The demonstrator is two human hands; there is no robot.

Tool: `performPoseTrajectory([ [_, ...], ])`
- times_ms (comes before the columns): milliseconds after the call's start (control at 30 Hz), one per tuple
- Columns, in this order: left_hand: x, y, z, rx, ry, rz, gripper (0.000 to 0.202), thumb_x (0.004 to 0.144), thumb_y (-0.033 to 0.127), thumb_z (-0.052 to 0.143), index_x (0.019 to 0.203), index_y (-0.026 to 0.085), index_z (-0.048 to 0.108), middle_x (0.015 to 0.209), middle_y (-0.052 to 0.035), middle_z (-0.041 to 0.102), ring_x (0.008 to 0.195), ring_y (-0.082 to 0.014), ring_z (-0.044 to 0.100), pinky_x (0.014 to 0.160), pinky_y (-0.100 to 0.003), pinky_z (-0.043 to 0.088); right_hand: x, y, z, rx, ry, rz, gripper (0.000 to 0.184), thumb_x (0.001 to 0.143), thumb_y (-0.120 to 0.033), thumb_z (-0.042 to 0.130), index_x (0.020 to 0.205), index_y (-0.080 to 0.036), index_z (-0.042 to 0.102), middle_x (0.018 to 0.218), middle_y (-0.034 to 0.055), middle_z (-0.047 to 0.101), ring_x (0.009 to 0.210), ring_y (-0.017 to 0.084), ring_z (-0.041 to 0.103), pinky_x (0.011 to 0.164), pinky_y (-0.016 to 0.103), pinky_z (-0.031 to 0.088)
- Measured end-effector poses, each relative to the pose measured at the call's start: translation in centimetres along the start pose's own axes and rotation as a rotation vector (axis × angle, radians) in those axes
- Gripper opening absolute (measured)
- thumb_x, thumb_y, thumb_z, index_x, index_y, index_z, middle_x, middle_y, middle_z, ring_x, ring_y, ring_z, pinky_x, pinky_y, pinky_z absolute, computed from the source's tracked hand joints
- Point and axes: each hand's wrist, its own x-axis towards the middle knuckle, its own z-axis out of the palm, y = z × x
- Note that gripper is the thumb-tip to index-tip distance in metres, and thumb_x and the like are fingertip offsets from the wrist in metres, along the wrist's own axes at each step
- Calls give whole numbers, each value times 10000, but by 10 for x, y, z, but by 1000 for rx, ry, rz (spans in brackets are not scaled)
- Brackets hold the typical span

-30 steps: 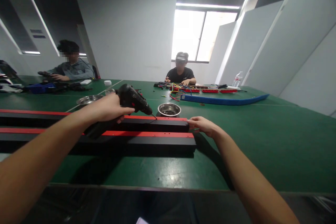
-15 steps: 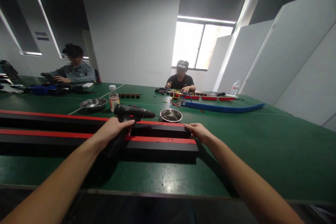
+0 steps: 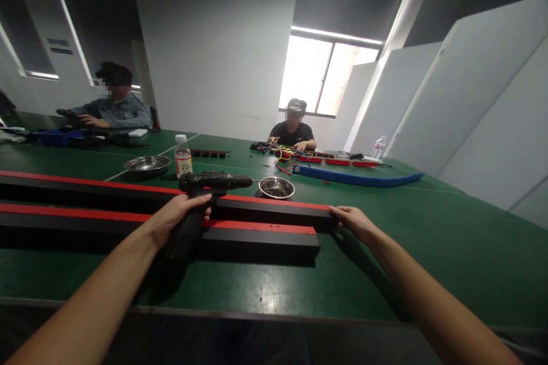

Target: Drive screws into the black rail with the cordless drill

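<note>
My left hand [image 3: 173,217] is wrapped round the grip of a black cordless drill [image 3: 214,182], whose bit points right toward a small steel bowl [image 3: 276,196] of dark small parts, too small to make out. At the right end of the farther long black bar with a red top [image 3: 274,212], my right hand [image 3: 353,221] pinches the corner between thumb and fingers. A second such bar [image 3: 265,242] lies parallel and nearer to me, its right end short of the farther one's. Part of both bars is hidden behind the drill and my left arm.
Behind the bars stand a shallow steel dish [image 3: 148,165] and a bottle with a white cap [image 3: 183,159]. Coloured wires [image 3: 282,155] and a long blue strip [image 3: 355,177] lie farther back. Two people [image 3: 295,128] sit across the green table [image 3: 449,251].
The farther bar has slid to the right with my right hand on its end, now reaching past the nearer bar. My left hand still holds the drill.
</note>
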Motion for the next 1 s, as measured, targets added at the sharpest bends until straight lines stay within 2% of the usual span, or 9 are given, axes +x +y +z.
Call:
performPoseTrajectory([
  [167,-1,-15,-6,-75,-78,51,298,780,413,793,811,127,717,772,-70,707,648,-149,664,528,-210,541,-10,9,-45,-133,39,69,470,787,-550,708,970,-123,782,950,134,751,754,191,638,630,263,459],
  [233,-1,-19,-6,-80,-95,43,292,803,419,770,827,132,719,772,-61,699,649,-145,658,531,-207,533,-9,6,-62,-255,116,97,395,791,-496,708,893,-121,782,917,143,758,780,213,661,642,274,465],
  [367,-5,-21,-4,-24,-132,34,296,824,428,746,800,135,711,743,-54,690,618,-134,634,513,-195,500,2,-18,-70,-469,312,-4,275,773,-400,741,742,-128,762,845,155,761,781,242,670,675,304,477],
  [467,-8,-20,-1,49,-156,34,317,819,443,745,788,129,713,733,-69,697,618,-151,635,531,-218,509,17,-52,-36,-421,154,-118,248,764,-365,773,815,-122,776,859,140,764,726,205,657,644,286,477],
  [600,-13,-20,2,87,-112,48,323,799,451,764,809,131,720,736,-77,708,649,-175,654,566,-244,525,48,-96,41,-431,-84,-193,212,794,-332,764,832,-123,771,755,101,740,599,153,606,546,253,431],
  [700,-12,-22,2,52,-63,57,315,786,445,778,823,138,716,752,-69,711,672,-174,662,574,-237,516,78,-116,92,-590,-48,-182,141,803,-269,746,837,-134,769,759,86,740,572,149,613,530,245,425],
  [767,-9,-25,1,42,-53,76,328,790,459,770,828,138,718,761,-70,715,683,-178,666,588,-242,515,97,-122,115,-623,12,-184,136,832,-249,709,863,-130,767,810,102,751,642,172,659,579,247,454],
  [900,-1,-31,-2,32,-21,117,333,782,465,775,808,136,727,762,-73,724,696,-185,674,646,-258,529,125,-121,140,-674,153,-176,288,950,-305,554,1042,-115,750,1038,182,749,915,253,713,745,293,502],
  [1000,2,-32,-3,16,-13,95,345,776,474,776,779,132,735,739,-78,724,672,-183,669,613,-249,517,134,-114,148,-724,132,-182,322,960,-344,548,1068,-117,750,1090,193,741,997,275,705,803,303,507],
])
